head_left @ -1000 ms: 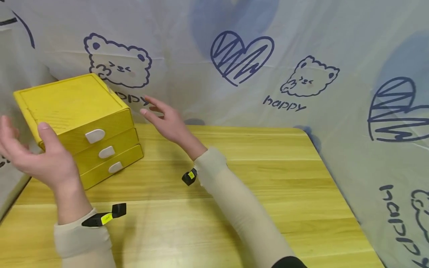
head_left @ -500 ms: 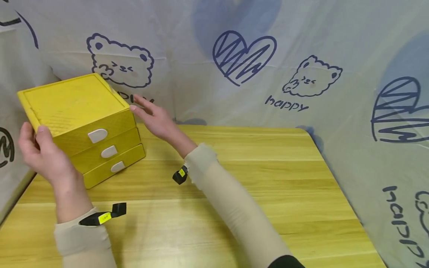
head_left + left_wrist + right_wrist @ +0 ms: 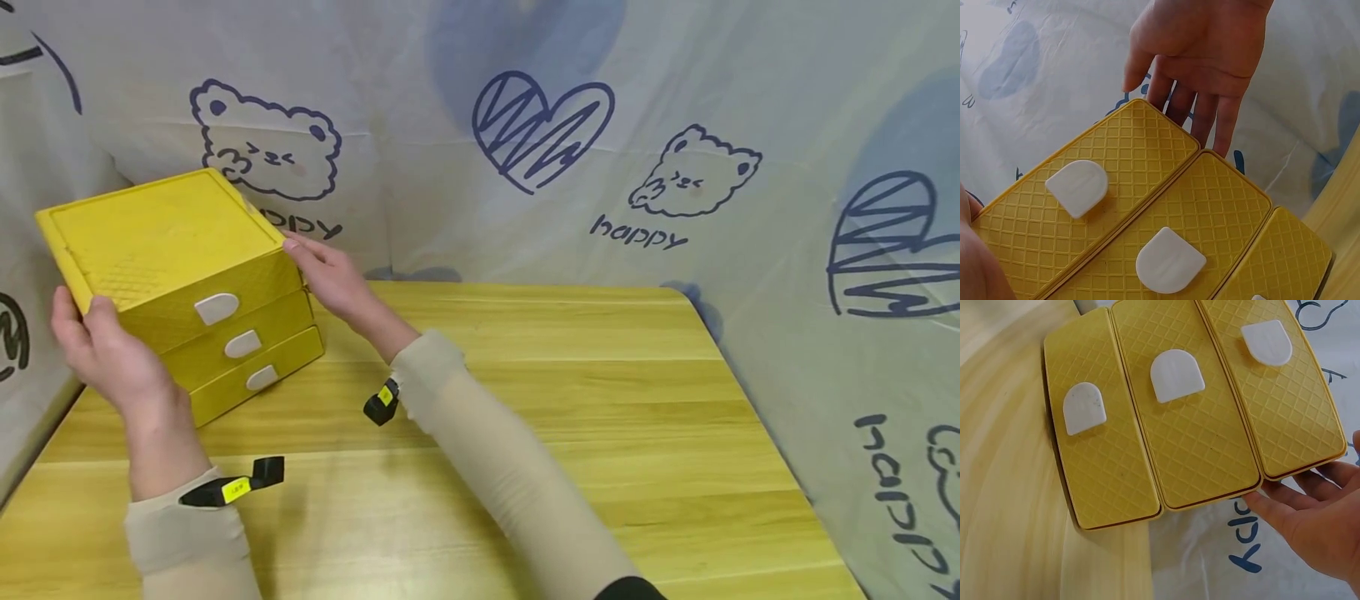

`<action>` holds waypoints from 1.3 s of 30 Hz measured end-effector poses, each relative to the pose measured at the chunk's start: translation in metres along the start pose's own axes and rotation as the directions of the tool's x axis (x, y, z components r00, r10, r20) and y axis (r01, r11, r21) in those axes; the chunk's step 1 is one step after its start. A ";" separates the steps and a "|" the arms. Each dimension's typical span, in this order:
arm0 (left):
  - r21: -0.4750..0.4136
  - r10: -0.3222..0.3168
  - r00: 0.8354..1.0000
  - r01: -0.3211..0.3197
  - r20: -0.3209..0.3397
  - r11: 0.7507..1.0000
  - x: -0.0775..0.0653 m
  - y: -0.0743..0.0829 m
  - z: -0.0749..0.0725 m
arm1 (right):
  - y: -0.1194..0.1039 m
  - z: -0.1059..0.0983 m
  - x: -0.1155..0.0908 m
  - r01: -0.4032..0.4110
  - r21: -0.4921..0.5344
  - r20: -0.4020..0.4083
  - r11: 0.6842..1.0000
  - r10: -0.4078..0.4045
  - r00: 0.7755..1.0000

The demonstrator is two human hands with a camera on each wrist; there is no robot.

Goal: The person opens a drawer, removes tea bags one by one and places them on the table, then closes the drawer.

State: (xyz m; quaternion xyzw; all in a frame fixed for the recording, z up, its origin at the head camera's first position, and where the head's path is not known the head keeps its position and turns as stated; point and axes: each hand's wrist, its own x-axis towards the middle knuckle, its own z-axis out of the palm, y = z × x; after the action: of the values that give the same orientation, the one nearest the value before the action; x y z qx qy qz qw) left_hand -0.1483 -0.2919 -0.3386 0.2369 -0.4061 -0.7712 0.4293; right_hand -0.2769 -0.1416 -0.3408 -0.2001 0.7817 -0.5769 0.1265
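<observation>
A yellow box with three stacked drawers (image 3: 240, 287) stands at the table's left end, turned at an angle. Each drawer front has a white rounded pull, such as the top pull (image 3: 217, 309). My left hand (image 3: 123, 358) rests against the near left side, its thumb by the front top corner; only a part of it shows at the edge of the left wrist view. On the far right side lies my right hand (image 3: 330, 279), fingers stretched along the wall behind the front edge. In the right wrist view its fingers (image 3: 1291, 497) reach partly behind the box. All drawers sit closed.
Below is a wood-grain table (image 3: 540, 417) that runs off to the right of the box. A pale cloth curtain (image 3: 420, 167) printed with bears and hearts hangs close behind and to the sides. Small black wrist cameras (image 3: 382, 402) are strapped to both sleeves.
Both hands have come inward onto the box, the left from its outer left and the right from the right, where a gap was. The box looks unmoved.
</observation>
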 end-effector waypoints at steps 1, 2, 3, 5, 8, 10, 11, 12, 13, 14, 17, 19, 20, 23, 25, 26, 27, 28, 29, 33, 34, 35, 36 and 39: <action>0.006 0.002 1.000 -0.002 -0.003 1.000 0.000 0.000 0.000 | 0.000 0.001 0.000 -0.004 0.005 -0.004 1.000 0.004 1.000; 0.013 0.004 1.000 -0.003 -0.006 1.000 -0.001 0.000 -0.001 | 0.000 0.002 0.000 -0.008 0.011 -0.006 1.000 0.008 1.000; 0.016 0.005 1.000 -0.005 -0.006 1.000 -0.001 0.000 -0.001 | 0.000 0.003 0.000 -0.012 0.010 -0.010 1.000 0.012 1.000; 0.013 0.007 1.000 -0.007 0.001 1.000 -0.002 0.000 -0.001 | 0.000 0.004 0.000 -0.016 -0.001 -0.019 1.000 0.016 1.000; 0.004 -0.007 1.000 0.007 0.023 1.000 -0.003 0.001 -0.001 | 0.001 0.004 0.001 -0.023 -0.040 -0.035 0.999 0.021 0.999; 0.004 -0.014 0.999 0.014 0.033 1.000 -0.004 0.001 -0.001 | 0.001 0.004 0.001 -0.022 -0.064 -0.043 0.998 0.019 0.999; 0.003 -0.018 0.999 0.018 0.034 1.000 -0.004 0.001 -0.001 | 0.001 0.004 0.001 -0.019 -0.073 -0.045 0.997 0.015 0.999; 0.008 -0.020 0.999 0.020 0.034 1.000 -0.004 0.001 0.000 | 0.000 0.003 0.001 -0.017 -0.083 -0.049 0.996 0.013 0.999; 0.013 -0.024 0.999 0.023 0.034 1.000 -0.004 0.001 0.000 | 0.000 0.003 0.001 -0.015 -0.091 -0.052 0.996 0.010 0.999; 0.020 -0.025 0.999 0.024 0.034 1.000 -0.004 0.001 0.001 | 0.000 0.002 0.000 -0.012 -0.091 -0.056 0.996 0.007 0.998; 0.027 -0.029 0.999 0.028 0.038 0.999 -0.005 0.002 0.004 | -0.001 -0.002 -0.001 -0.012 -0.084 -0.059 0.996 0.007 0.998; 0.039 -0.030 0.999 0.028 0.044 0.999 -0.006 0.002 0.007 | 0.000 -0.006 -0.003 -0.012 -0.075 -0.058 0.997 0.008 0.998; 0.043 -0.030 0.999 0.028 0.046 0.999 -0.006 0.002 0.008 | 0.000 -0.008 -0.004 -0.009 -0.073 -0.059 0.997 0.005 0.998; 0.035 -0.026 0.998 0.024 0.057 0.999 -0.008 -0.001 0.013 | 0.002 -0.015 -0.007 0.006 -0.086 -0.066 0.996 -0.012 0.998; 0.024 -0.029 0.997 0.028 0.074 0.999 -0.010 -0.002 0.015 | 0.004 -0.020 -0.010 0.016 -0.075 -0.067 0.997 -0.021 0.998; 0.007 -0.027 0.996 0.026 0.081 1.000 -0.011 -0.003 0.017 | 0.005 -0.023 -0.012 0.020 -0.065 -0.067 0.998 -0.024 0.997; 0.000 -0.024 0.996 0.024 0.090 1.000 -0.013 -0.004 0.018 | 0.006 -0.025 -0.013 0.022 -0.055 -0.068 0.998 -0.026 0.997; -0.003 -0.020 0.995 0.021 0.097 1.000 -0.014 -0.006 0.019 | 0.007 -0.027 -0.014 0.024 -0.041 -0.068 0.999 -0.027 0.997; 0.008 -0.018 0.994 0.018 0.108 1.000 -0.015 -0.007 0.020 | 0.008 -0.030 -0.016 0.027 -0.025 -0.067 0.999 -0.029 0.997; 0.048 -0.009 0.990 0.003 0.138 0.999 -0.019 -0.012 0.024 | 0.014 -0.040 -0.021 0.030 0.005 -0.081 1.000 -0.030 0.996; 0.053 -0.010 0.989 0.002 0.146 0.999 -0.020 -0.013 0.025 | 0.016 -0.042 -0.023 0.032 0.014 -0.083 0.999 -0.031 0.996; 0.055 -0.014 0.988 0.006 0.155 0.998 -0.021 -0.014 0.027 | 0.017 -0.045 -0.024 0.032 0.018 -0.085 0.999 -0.030 0.996; 0.057 -0.015 0.988 0.006 0.156 0.998 -0.022 -0.016 0.028 | 0.018 -0.047 -0.026 0.034 0.024 -0.089 0.999 -0.031 0.996; 0.076 -0.027 0.987 0.014 0.161 0.997 -0.025 -0.020 0.031 | 0.022 -0.056 -0.032 0.045 0.038 -0.102 0.998 -0.041 0.994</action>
State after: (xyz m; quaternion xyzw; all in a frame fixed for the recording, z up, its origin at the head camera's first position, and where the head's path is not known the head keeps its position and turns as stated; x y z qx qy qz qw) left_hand -0.1668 -0.2516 -0.3373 0.1933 -0.4656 -0.7767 0.3777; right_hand -0.2761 -0.0741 -0.3461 -0.1849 0.7709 -0.6045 0.0783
